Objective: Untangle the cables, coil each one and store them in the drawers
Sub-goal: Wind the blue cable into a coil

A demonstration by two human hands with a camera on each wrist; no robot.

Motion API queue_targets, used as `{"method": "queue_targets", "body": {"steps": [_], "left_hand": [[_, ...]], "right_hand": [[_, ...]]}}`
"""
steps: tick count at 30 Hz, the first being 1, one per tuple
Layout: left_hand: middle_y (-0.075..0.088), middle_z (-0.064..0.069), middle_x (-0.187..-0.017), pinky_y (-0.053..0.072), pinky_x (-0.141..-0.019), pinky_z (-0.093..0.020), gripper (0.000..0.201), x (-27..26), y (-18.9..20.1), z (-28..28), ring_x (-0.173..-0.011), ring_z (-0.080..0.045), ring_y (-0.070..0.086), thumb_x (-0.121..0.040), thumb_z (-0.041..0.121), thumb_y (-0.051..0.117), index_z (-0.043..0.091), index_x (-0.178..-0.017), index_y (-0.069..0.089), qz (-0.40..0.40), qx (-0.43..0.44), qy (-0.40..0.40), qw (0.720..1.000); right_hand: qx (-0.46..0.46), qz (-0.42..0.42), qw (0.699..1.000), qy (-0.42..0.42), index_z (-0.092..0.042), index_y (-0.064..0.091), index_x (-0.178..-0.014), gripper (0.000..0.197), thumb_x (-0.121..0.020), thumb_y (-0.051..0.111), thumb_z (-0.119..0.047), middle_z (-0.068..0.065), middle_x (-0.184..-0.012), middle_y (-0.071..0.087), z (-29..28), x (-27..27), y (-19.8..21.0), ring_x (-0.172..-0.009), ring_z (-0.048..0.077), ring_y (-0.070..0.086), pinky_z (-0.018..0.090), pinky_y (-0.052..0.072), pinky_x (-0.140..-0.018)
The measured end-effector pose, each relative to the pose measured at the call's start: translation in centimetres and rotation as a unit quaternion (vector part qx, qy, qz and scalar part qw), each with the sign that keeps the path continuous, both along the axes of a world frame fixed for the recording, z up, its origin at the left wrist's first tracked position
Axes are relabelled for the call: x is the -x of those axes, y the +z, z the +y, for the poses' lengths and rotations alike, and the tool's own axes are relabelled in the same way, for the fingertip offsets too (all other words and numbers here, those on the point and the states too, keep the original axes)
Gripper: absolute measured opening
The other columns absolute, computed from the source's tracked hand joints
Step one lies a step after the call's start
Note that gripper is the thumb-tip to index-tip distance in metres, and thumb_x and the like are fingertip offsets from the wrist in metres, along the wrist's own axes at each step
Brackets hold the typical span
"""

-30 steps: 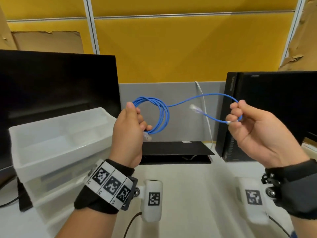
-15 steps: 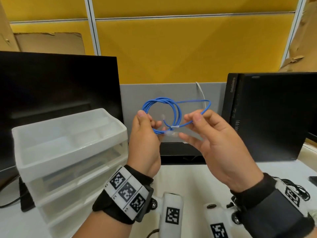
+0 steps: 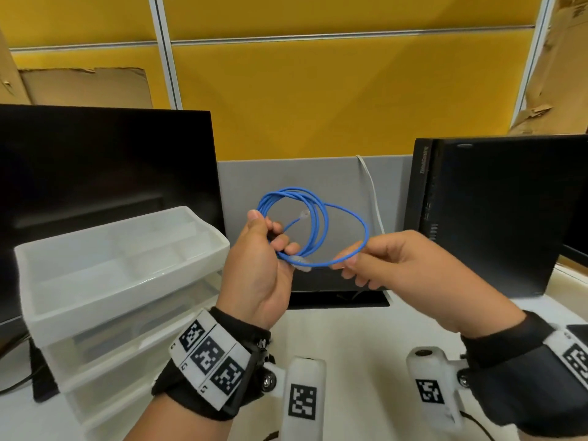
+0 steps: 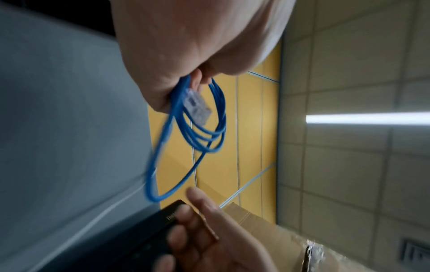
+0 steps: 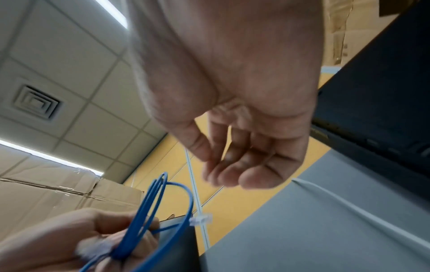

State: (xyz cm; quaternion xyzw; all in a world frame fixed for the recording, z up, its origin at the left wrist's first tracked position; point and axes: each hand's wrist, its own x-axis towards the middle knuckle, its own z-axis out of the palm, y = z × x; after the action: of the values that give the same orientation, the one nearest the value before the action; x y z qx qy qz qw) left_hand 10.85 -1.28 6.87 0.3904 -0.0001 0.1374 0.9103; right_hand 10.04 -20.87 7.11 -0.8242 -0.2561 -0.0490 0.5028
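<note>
A blue network cable (image 3: pixel 319 224) hangs in several loops in front of the grey partition. My left hand (image 3: pixel 276 237) grips the bundle at its lower left, with one clear plug (image 3: pixel 300 261) sticking out beside the fingers. In the left wrist view the cable (image 4: pixel 209 136) dangles from my left hand (image 4: pixel 186 55). The other plug (image 5: pixel 200 220) juts free inside the coil. My right hand (image 3: pixel 346 265) is at the widest outer loop; its fingers (image 5: pixel 221 173) are loosely curled and hold nothing. The white drawer unit (image 3: pixel 111 297) stands at the left, drawers pushed in.
A dark monitor (image 3: pixel 95 170) stands behind the drawer unit. A black computer tower (image 3: pixel 493 218) is at the right. A flat black stand base (image 3: pixel 337 299) lies on the white desk below my hands. A white cord (image 3: pixel 372 192) runs down the partition.
My right hand brought the cable's free end from far right in to the coil, then drew back a little and loosened its fingers. The last length now forms a wide outer loop.
</note>
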Motion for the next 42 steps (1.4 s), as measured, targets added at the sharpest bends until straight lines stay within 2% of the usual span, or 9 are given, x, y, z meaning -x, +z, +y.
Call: {"method": "queue_targets", "body": {"steps": [4,8,13,18,24,26,29,34,42], "left_hand": [[0.04,0.003,-0.07,0.03,-0.047,-0.02,0.037,0.8,0.2,0.1,-0.053,-0.009,0.026,-0.111,0.039,0.037,0.018,-0.082,0.046,-0.065,-0.137,-0.05,0.987],[0.043,-0.006,-0.076,0.023,-0.051,-0.025,0.033,2.2,-0.1,-1.3,-0.055,-0.009,0.021,-0.111,0.03,0.037,0.012,-0.086,0.047,-0.128,-0.285,-0.118,0.943],[0.041,-0.01,-0.081,0.022,-0.049,-0.026,0.026,2.5,-0.5,-1.5,-0.051,-0.009,0.024,-0.111,0.031,0.039,0.01,-0.104,0.053,-0.144,-0.371,-0.087,0.913],[0.048,0.004,-0.073,0.034,-0.05,-0.024,0.022,1.8,-1.1,-0.7,-0.052,-0.011,0.032,-0.11,0.033,0.044,0.02,-0.111,0.062,-0.114,-0.488,-0.094,0.86],[0.047,0.011,-0.066,0.044,-0.059,-0.045,0.037,1.8,-1.5,-0.8,-0.057,-0.014,0.041,-0.11,0.042,0.04,0.02,-0.091,0.063,-0.127,-0.621,-0.016,0.773],[0.054,0.023,-0.062,0.043,-0.058,-0.038,0.035,1.5,-1.5,-0.4,-0.052,-0.004,0.043,-0.11,0.041,0.039,0.019,-0.092,0.06,-0.114,-0.616,0.05,0.778],[0.048,0.016,-0.062,0.042,-0.062,-0.038,0.036,0.8,-1.7,0.2,-0.055,-0.007,0.042,-0.11,0.043,0.038,0.02,-0.096,0.061,-0.092,-0.56,0.092,0.818],[0.043,-0.002,-0.075,0.042,-0.058,-0.031,0.04,0.8,-2.0,-0.9,-0.057,-0.011,0.038,-0.11,0.042,0.039,0.009,-0.101,0.061,-0.075,-0.464,0.035,0.882],[0.032,0.008,-0.063,0.033,-0.048,-0.019,0.033,2.0,-1.0,-2.0,-0.052,-0.006,0.026,-0.112,0.033,0.037,0.01,-0.101,0.057,-0.064,-0.285,-0.106,0.951]], "right_hand": [[-0.053,-0.09,0.985,-0.136,-0.043,0.075,-0.109,0.019,-0.103,0.059,-0.035,-0.016,-0.1,0.073,-1.8,-0.9,0.5,-0.089,0.0,0.067,0.029,0.056,-0.082],[0.045,-0.08,0.996,-0.022,-0.05,0.067,-0.126,0.029,-0.101,0.063,-0.036,-0.022,-0.11,0.072,-1.2,-0.1,0.8,-0.09,-0.01,0.067,0.011,0.053,-0.071],[0.04,-0.11,0.992,-0.055,-0.027,0.079,-0.09,0.022,-0.103,0.063,-0.032,-0.003,-0.066,0.069,-1.2,-0.3,0.6,-0.054,0.011,0.058,0.025,0.049,-0.052],[-0.105,-0.207,0.954,-0.191,-0.027,0.077,-0.089,0.022,-0.104,0.061,-0.029,0.006,-0.071,0.067,-3.7,-0.8,1.6,-0.068,0.032,0.061,0.046,0.053,-0.067],[-0.15,-0.23,0.942,-0.193,-0.028,0.078,-0.096,0.021,-0.106,0.06,-0.027,-0.001,-0.076,0.073,-3.8,0.6,2.5,-0.072,0.009,0.068,0.017,0.053,-0.066],[-0.131,-0.177,0.963,-0.152,-0.029,0.079,-0.095,0.022,-0.105,0.06,-0.028,0.001,-0.083,0.077,-3.2,1.4,2.9,-0.083,0.021,0.071,0.02,0.055,-0.072],[-0.038,-0.109,0.988,-0.1,-0.038,0.082,-0.092,0.017,-0.098,0.066,-0.037,0.019,-0.089,0.074,-2.5,2.5,3.4,-0.092,0.043,0.066,0.058,0.056,-0.087],[-0.087,-0.041,0.995,-0.019,-0.024,0.083,-0.093,0.008,-0.091,0.078,-0.019,0.003,-0.079,0.079,-1.2,2.4,2.9,-0.066,0.005,0.069,0.013,0.052,-0.061],[-0.104,-0.112,0.982,-0.107,-0.041,0.073,-0.104,0.024,-0.086,0.083,-0.028,-0.008,-0.101,0.068,0.5,1.5,1.1,-0.074,0.014,0.066,0.031,0.059,-0.065]]}}
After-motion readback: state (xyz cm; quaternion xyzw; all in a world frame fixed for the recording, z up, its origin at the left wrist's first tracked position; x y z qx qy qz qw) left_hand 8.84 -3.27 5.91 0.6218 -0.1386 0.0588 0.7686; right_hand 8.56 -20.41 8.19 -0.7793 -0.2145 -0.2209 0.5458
